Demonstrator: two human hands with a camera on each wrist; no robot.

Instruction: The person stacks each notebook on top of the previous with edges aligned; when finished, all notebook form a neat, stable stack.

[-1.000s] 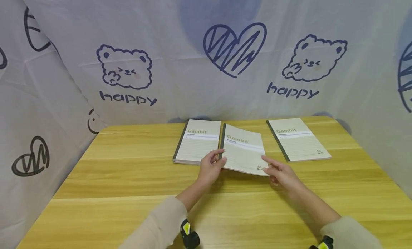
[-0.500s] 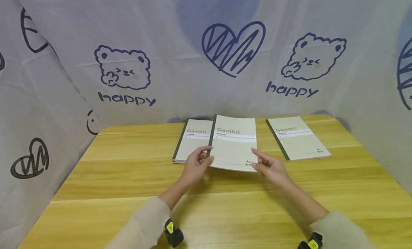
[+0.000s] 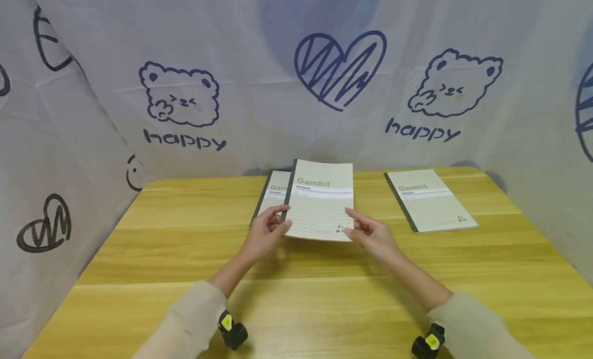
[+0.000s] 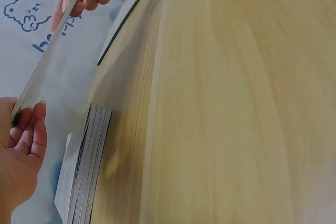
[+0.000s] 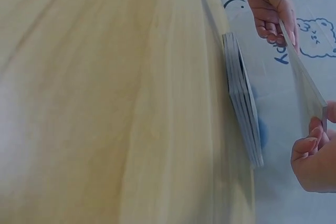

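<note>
I hold a pale green "Gambit" notebook (image 3: 319, 202) with a dark spine, lifted off the wooden table (image 3: 296, 297) and tilted up. My left hand (image 3: 283, 217) pinches its near left corner at the spine. My right hand (image 3: 351, 224) pinches its near right corner. Under and behind it lies a stack of like notebooks (image 3: 271, 194), partly hidden. The left wrist view shows my left hand (image 4: 23, 145) gripping the notebook's thin edge (image 4: 47, 64) above the stack (image 4: 89, 171). In the right wrist view my right hand (image 5: 315, 153) holds the same edge (image 5: 302, 72) beside the stack (image 5: 241, 98).
A single notebook (image 3: 431, 199) lies flat at the table's back right. A printed cloth backdrop (image 3: 296, 75) with bears and a heart closes the back and both sides. Bare wood stretches between the notebooks and the near edge.
Both hands have raised the notebook off the table and carried it left, over the stack. It has turned from skewed to square with the stack and tilted up.
</note>
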